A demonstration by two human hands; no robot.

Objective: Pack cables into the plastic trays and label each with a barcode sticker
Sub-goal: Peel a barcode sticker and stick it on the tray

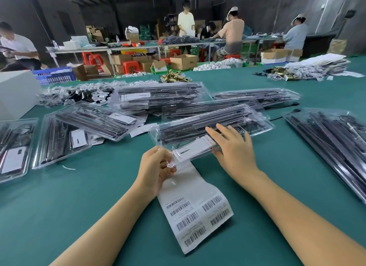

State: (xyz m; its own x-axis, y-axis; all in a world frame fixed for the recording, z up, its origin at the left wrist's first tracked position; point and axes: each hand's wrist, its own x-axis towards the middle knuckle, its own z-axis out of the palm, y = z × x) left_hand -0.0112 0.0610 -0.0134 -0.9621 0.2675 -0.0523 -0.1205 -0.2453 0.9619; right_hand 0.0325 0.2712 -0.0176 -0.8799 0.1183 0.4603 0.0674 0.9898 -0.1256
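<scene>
Green table (79, 206), L hand (156, 166) pinches tray (208, 131) corner, R hand (235, 148) flat on tray, sticker sheet (196, 210) below

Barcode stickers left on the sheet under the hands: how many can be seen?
7: four run down the left column of the sticker sheet, three down the right column. The sheet's top end lies under the left hand and the tray, so more may be hidden.

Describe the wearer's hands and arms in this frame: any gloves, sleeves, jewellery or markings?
Both arms are bare from the bottom edge of the frame to the wrists, with no sleeve in view. The left hand and right hand wear no gloves, and no rings, watch, bracelets or markings show.
</scene>
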